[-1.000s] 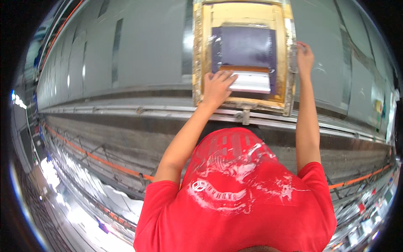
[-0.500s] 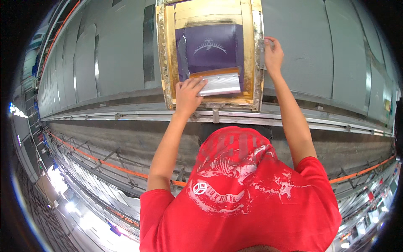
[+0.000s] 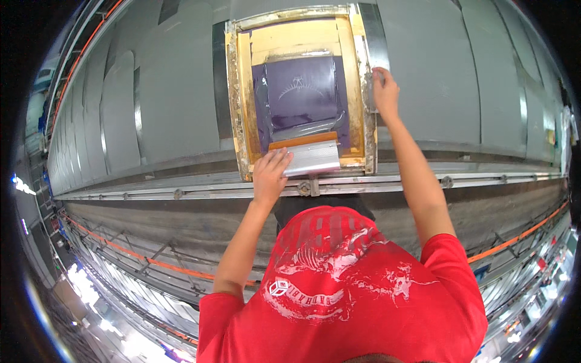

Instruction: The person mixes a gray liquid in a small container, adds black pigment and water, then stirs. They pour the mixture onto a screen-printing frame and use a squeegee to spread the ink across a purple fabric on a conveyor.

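Note:
A screen printing frame [image 3: 235,103] lies on the grey table, its yellow-taped border around a dark purple mesh [image 3: 301,106] with a pale arched design. My left hand [image 3: 270,172] is closed on the left end of a squeegee [image 3: 311,158], which has a silver metal handle and an orange blade. The squeegee lies crosswise at the near end of the mesh, its handle reaching over the frame's near edge. On the far right side of the frame, my right hand [image 3: 386,95] grips the edge by a metal bracket, with the fingertips partly hidden.
A long grey table [image 3: 433,85] with flat panels extends to both sides. Along its near edge runs a metal rail [image 3: 200,189] with round fittings. Nearer to me are an orange bar [image 3: 163,263] and metal racks.
The squeegee in my left hand has moved toward me, to the near edge of the frame. My right hand stays at the frame's right side. The whole view has shifted slightly.

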`<state>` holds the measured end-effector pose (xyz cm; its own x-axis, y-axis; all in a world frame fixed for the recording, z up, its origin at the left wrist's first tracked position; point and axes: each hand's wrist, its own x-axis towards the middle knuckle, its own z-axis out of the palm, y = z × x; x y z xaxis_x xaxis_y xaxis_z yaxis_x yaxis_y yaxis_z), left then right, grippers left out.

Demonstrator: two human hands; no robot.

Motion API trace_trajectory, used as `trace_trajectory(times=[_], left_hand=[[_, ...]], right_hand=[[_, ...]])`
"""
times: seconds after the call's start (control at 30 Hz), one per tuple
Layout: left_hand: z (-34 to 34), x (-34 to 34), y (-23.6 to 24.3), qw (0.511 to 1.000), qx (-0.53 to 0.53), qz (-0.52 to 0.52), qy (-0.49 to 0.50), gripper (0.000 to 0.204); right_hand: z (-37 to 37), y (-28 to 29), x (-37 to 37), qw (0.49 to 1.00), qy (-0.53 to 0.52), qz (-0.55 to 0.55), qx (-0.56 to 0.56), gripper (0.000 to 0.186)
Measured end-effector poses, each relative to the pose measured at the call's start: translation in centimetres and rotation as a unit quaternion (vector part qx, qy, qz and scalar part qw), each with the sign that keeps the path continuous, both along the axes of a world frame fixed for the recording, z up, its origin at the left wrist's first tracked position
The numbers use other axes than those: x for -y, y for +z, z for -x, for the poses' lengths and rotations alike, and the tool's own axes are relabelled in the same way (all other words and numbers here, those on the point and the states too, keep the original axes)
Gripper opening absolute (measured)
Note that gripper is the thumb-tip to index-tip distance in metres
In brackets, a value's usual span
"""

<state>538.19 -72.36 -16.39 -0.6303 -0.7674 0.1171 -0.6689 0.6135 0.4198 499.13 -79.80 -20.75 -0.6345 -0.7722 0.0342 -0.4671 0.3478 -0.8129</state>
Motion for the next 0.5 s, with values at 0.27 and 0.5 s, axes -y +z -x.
trace_trajectory(times=[0.27, 0.5], left_hand=[[1.9, 7.1, -0.7, 0.999, 0.034, 0.022, -0.013, 0.07], [5.9, 23.2, 0.5, 0.998, 0.021, 0.043, -0.03, 0.05]], right_hand=[[-0.1, 4.7, 0.3, 0.944, 0.135, -0.113, -0.278, 0.039], [-6.2, 8.5, 6.4, 0.898, 0.355, -0.007, -0.258, 0.052]])
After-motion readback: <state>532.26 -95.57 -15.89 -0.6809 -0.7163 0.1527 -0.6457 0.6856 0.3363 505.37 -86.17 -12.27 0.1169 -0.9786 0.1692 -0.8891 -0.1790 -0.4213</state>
